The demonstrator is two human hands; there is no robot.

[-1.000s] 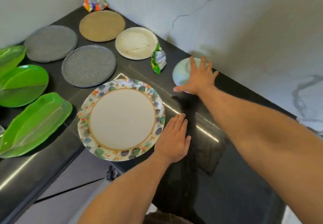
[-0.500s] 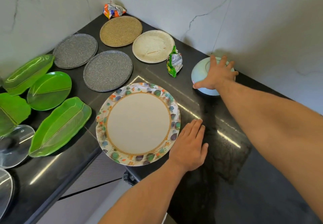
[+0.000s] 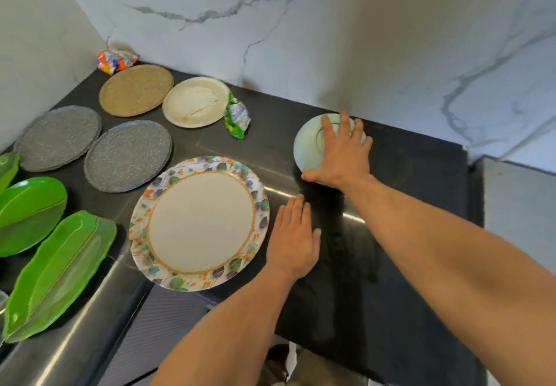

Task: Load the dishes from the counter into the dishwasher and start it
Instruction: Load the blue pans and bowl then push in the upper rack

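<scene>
Your left hand (image 3: pixel 293 241) lies flat, fingers together, on the black counter (image 3: pixel 406 175), just beside the floral plate (image 3: pixel 200 223) at the front edge. That plate looks like light, bendable paper, so support it under the rim. Farther out, your right hand (image 3: pixel 340 154) is spread over the small pale dish (image 3: pixel 307 148), thumb at its near rim. It is probably ceramic: stiff, breakable and slick on polished stone. Hook its rim. Beyond lie 2 grey plates (image 3: pixel 128 155) and the marble wall (image 3: pixel 361 39).

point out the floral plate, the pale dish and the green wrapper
floral plate (image 3: pixel 201 223), head view, plain centre
pale dish (image 3: pixel 307 146), head view, bare left side
green wrapper (image 3: pixel 236 119), head view, crumpled middle
</scene>
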